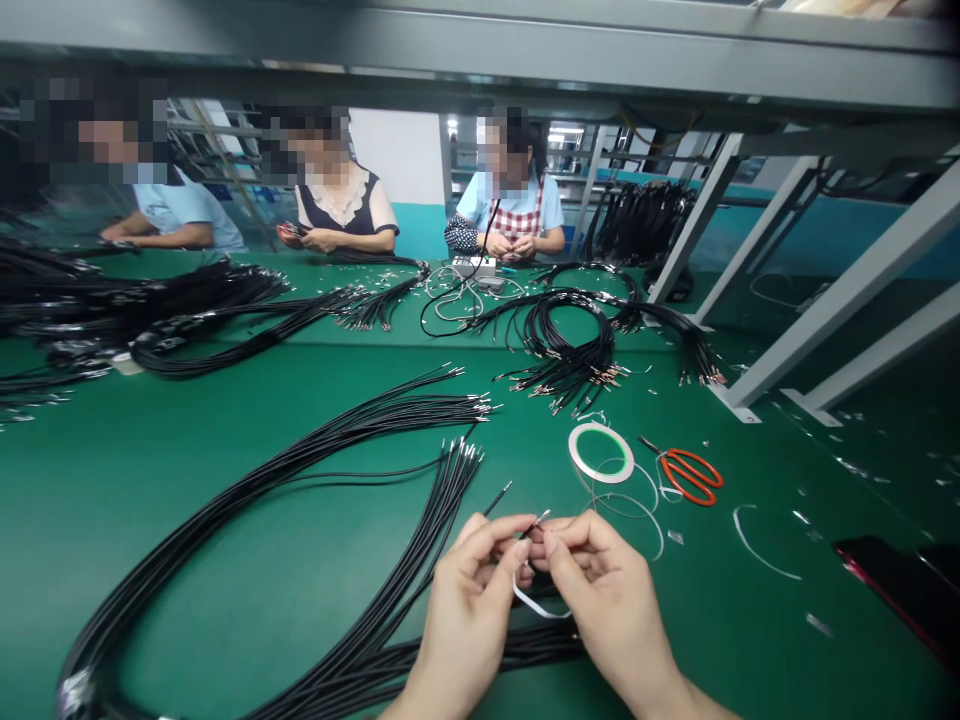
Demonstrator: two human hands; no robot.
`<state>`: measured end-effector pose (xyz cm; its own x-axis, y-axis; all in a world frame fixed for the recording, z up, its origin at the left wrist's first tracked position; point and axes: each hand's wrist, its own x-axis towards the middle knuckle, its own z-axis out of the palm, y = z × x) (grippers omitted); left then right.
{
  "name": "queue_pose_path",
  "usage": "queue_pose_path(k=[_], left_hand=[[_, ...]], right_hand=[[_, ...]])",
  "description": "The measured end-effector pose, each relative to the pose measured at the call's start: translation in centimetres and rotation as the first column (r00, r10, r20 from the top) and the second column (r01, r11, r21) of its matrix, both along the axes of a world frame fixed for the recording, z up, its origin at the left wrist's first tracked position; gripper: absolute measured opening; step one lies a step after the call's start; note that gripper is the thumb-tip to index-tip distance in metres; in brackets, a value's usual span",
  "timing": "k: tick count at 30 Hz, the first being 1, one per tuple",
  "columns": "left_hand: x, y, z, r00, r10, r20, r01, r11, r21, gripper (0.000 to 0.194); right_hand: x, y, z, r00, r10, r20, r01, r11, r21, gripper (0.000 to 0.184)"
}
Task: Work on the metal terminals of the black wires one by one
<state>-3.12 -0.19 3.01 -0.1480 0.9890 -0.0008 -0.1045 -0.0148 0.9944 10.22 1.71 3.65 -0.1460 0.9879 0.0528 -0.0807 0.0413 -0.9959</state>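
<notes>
My left hand [476, 595] pinches a thin black cable [529, 530] near its silvery end, which points up and away between my fingertips. Close against it, my right hand [604, 590] is closed, thumb against fingers, at the same cable end. A narrow white tape strip [541, 608] hangs in a curve from my left fingers to my right hand; exactly where the right fingertips grip is partly hidden. Below and left of my hands lies a looped bundle of black cables [247, 510] with bare metallic ends, bound at the near left corner.
A white tape roll [574, 455] and orange-handled scissors [691, 476] lie beyond my right hand. A dark phone-like object [892, 590] is at the right. Coiled cables [574, 340] lie farther back. Grey metal legs [847, 280] stand at right. Several co-workers sit across the green table [187, 440].
</notes>
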Motion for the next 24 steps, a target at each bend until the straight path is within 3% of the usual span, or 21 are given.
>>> queue_pose_path(k=[5,9,14,20,24], left_hand=[[-0.5,0.5,1.1,0.974,-0.091,0.208,0.119,0.985,-0.128,0.026],[-0.8,0.8,1.7,0.952,-0.110,0.285,0.165,0.970,-0.176,0.025],[-0.7,1.1,1.4,0.964,-0.081,0.253,0.139,0.965,-0.221,0.027],[-0.9,1.3,0.2,0.968,-0.071,0.240,0.110,0.982,-0.154,0.032],[-0.3,1.2,0.0,0.971,0.041,0.234,-0.015,0.993,-0.116,0.033]], right_hand=[[0.1,0.0,-0.1,0.999,0.007,0.035,-0.007,1.000,0.011,0.017],[0.2,0.1,0.0,0.997,0.007,0.079,-0.010,0.999,0.035,0.016],[0.0,0.1,0.2,0.995,0.030,0.092,-0.038,0.996,0.080,0.017],[-0.7,0.1,-0.8,0.996,0.000,0.091,-0.017,0.982,0.188,0.018],[-0.9,0.4,-1.6,0.997,0.021,0.076,-0.036,0.980,0.197,0.019]])
